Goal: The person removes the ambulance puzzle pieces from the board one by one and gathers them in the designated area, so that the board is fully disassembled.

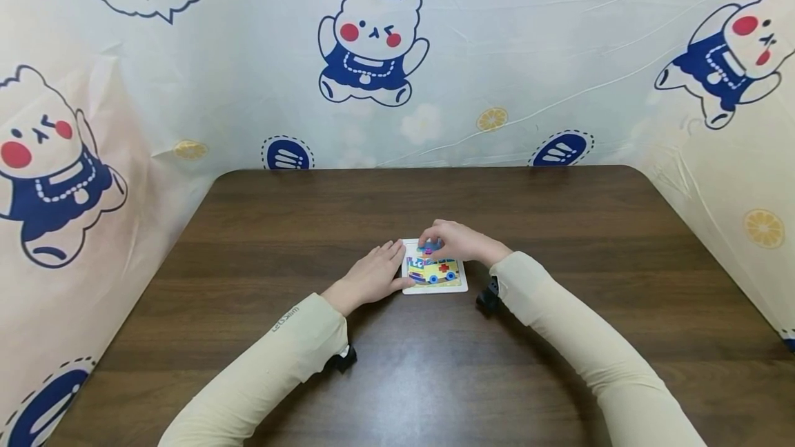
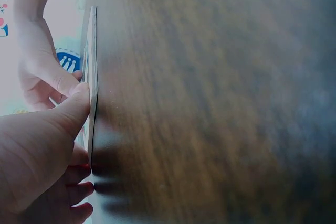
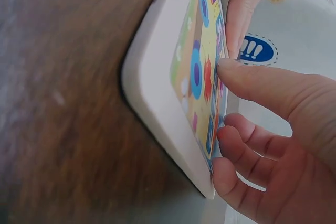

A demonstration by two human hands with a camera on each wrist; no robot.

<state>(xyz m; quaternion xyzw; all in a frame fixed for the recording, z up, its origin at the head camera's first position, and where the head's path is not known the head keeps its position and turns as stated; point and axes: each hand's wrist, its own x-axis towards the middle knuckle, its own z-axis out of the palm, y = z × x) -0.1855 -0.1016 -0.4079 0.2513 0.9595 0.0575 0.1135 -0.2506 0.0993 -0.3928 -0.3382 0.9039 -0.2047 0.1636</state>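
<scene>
At frame centre, our left grip (image 1: 373, 274) rests flat, steadying the puzzle board (image 1: 456, 287); our right grip (image 1: 456, 241) presses curled fingertips onto its picture.

Head view: illumination is bright, even and diffuse. The dark brown wooden table (image 1: 397, 378) shows a pale sheen at lower centre. Soft, short shadows lie under both forearms. Straight edges bow toward the frame corners, indicating wide-angle distortion. Focus is sharp throughout.

Left wrist view: the table surface is dim and smeared by blur; the upper left of the frame is overexposed.

Right wrist view: the white-framed picture board (image 3: 157, 103) is sharp; the left side is soft, and the right background is washed out.
</scene>
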